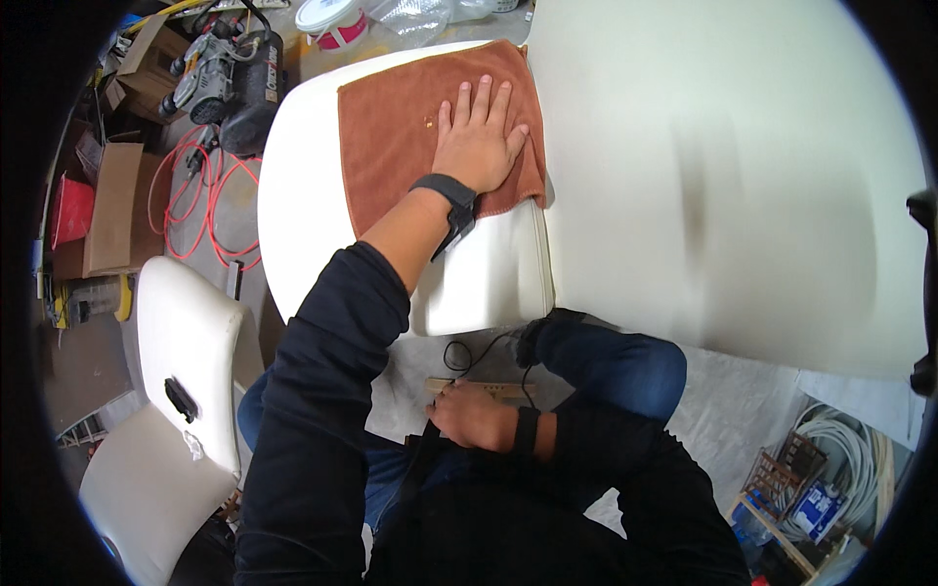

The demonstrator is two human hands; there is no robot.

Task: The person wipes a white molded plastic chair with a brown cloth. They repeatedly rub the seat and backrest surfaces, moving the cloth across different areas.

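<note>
My left hand (478,150) lies palm down with fingers apart on a brown cloth (388,146), pressing no visible grip into it. Beneath the cloth is the seat of a white upholstered chair (304,183); its cloth edge reaches the seam where the large white backrest (623,183) begins. A few small yellow specks show on the cloth beside my index finger. Low over my lap, my right hand (473,416) has its fingers curled around what looks like a black strap (421,458), partly hidden by the hand and dark clothing.
A second white chair (183,329) with a black object on it stands at left. Beyond are an air compressor (253,95), a red hose (212,198), cardboard boxes (117,198) and a white bucket (331,22). A black cable (458,355) loops on the floor; coiled tubing (854,454) lies right.
</note>
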